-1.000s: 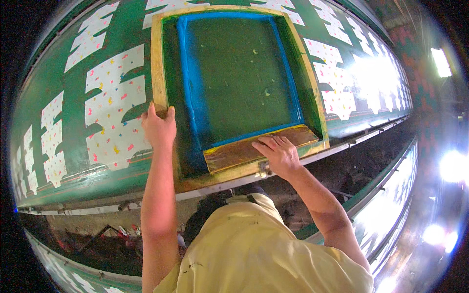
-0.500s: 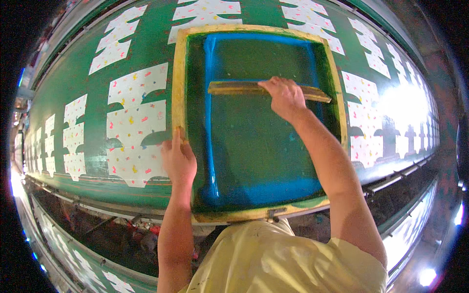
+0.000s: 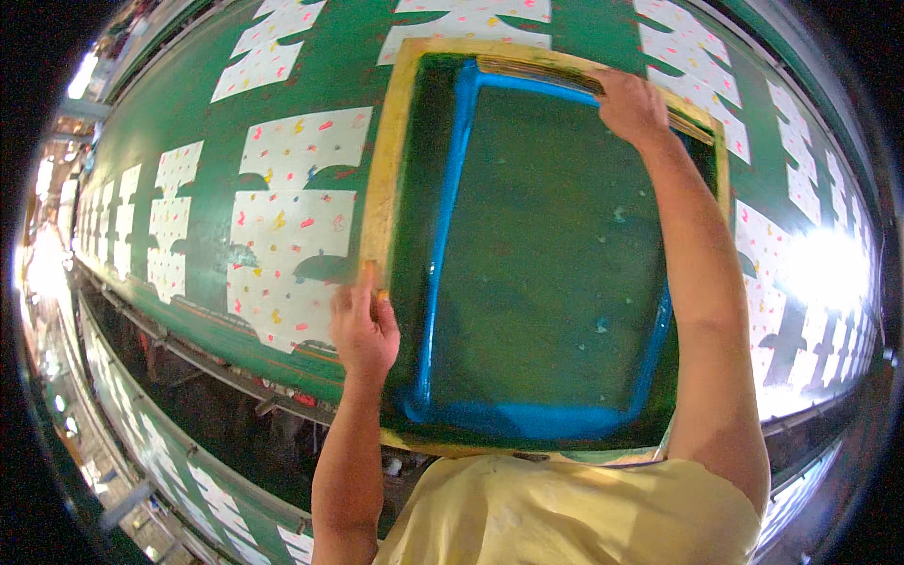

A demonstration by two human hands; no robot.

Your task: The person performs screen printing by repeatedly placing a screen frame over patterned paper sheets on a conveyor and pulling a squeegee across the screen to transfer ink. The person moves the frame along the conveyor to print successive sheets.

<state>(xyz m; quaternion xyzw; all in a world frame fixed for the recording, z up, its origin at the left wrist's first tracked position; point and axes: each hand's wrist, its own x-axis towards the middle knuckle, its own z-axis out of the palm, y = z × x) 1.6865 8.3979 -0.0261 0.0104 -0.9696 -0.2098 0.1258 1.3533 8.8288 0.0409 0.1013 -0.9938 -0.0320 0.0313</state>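
Observation:
A wooden-framed printing screen (image 3: pixel 380 179) lies in front of me, tilted a little. Its dark green mesh (image 3: pixel 556 245) is bordered by wet blue ink (image 3: pixel 441 250) down the sides and along the near end. My left hand (image 3: pixel 365 331) is closed on the left rail of the frame, at its nearer half. At the far end of the screen, my right hand (image 3: pixel 633 105) grips a long wooden squeegee (image 3: pixel 537 72) lying across the mesh beside the far rail. The fingers and forearm cover part of the squeegee's right half.
White fabric pieces (image 3: pixel 297 221) with small coloured prints lie in rows on the long green table (image 3: pixel 207 221), on both sides of the screen and beyond it. A metal rail (image 3: pixel 179 350) runs along the table's near edge. Another table with white pieces (image 3: pixel 212 504) stands lower left.
My right hand has pushed the squeegee from the upper middle of the mesh to the far end. The screen appears shifted right and turned slightly in view; my left hand stays on its rail.

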